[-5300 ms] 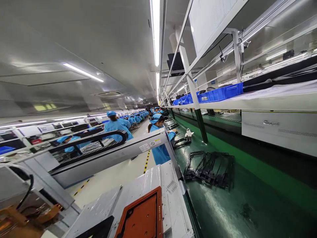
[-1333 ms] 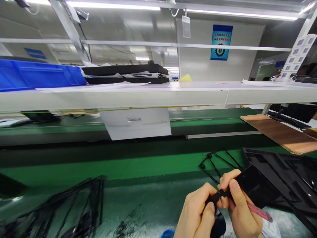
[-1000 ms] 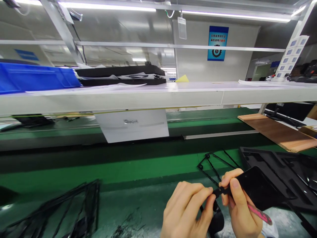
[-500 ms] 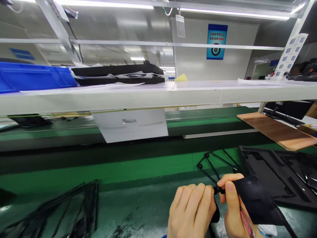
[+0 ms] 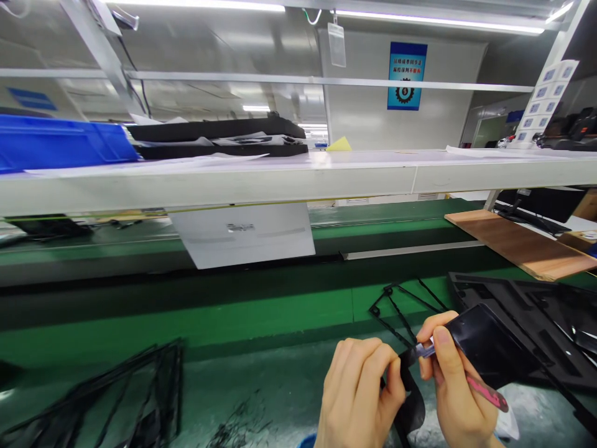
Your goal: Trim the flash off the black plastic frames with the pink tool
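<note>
My left hand (image 5: 359, 389) is closed, its fingertips pinched on a black plastic part (image 5: 411, 401) beside my right hand. My right hand (image 5: 454, 373) is wrapped round a slim trimming knife with a pink handle (image 5: 487, 393). The knife's pale front end points left, against the black part near my left fingertips. Behind my right fingers a glossy black panel (image 5: 494, 345) sticks out to the right; whether it joins the pinched part is hidden by the hand. A thin black frame (image 5: 396, 308) lies just beyond my hands.
Black frames (image 5: 175, 386) lie at the left, and thin black scraps (image 5: 240, 423) litter the green bench (image 5: 289, 317). Large black panels (image 5: 508, 305) lie at the right, near a wooden board (image 5: 522, 246). A white shelf (image 5: 280, 180) crosses above, carrying a blue bin (image 5: 65, 146).
The knife has turned in my right hand, so its pink handle and pale front end show more. The glossy panel has risen and tilted. My left hand has shifted slightly.
</note>
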`<state>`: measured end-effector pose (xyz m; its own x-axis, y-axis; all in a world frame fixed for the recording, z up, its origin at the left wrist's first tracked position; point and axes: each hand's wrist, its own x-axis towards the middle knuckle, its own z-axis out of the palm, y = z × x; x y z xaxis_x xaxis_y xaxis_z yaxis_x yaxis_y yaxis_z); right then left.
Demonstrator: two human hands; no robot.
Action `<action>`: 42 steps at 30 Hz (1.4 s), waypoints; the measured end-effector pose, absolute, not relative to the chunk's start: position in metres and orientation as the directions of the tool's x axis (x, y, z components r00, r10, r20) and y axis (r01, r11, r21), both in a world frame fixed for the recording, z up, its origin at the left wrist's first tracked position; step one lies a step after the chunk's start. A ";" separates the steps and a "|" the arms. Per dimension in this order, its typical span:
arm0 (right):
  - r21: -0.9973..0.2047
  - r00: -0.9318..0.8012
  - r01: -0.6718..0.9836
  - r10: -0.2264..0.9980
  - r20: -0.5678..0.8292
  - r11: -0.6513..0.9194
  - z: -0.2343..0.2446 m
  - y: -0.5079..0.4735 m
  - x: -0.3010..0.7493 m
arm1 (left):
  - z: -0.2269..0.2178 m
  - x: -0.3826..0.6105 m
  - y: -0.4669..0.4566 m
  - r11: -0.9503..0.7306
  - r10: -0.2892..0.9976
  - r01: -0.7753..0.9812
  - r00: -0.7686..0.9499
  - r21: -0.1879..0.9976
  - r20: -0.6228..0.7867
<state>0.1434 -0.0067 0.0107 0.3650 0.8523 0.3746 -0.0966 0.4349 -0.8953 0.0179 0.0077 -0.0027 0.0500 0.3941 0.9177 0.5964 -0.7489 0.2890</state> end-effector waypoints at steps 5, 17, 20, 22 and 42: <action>-0.893 0.367 -0.192 0.874 0.318 0.406 0.013 -0.007 0.143 | 0.002 0.016 0.004 -0.742 0.576 0.409 -0.014 0.530 0.817; -0.885 0.270 -0.350 0.937 0.219 0.308 0.013 0.000 0.152 | -0.004 0.019 0.006 -0.783 0.615 0.072 -0.049 0.617 0.787; -0.892 0.311 -0.345 0.932 0.185 0.293 0.019 -0.003 0.144 | -0.008 0.020 0.008 -0.807 0.590 0.027 -0.010 0.590 0.807; -0.893 0.313 -0.343 0.931 0.185 0.293 0.021 -0.005 0.141 | -0.008 0.022 0.006 -0.761 0.649 -0.003 -0.038 0.649 0.760; -0.885 0.336 -0.352 0.923 0.186 0.306 0.022 -0.002 0.148 | 0.000 0.018 -0.007 -0.595 0.800 -0.154 -0.010 0.789 0.600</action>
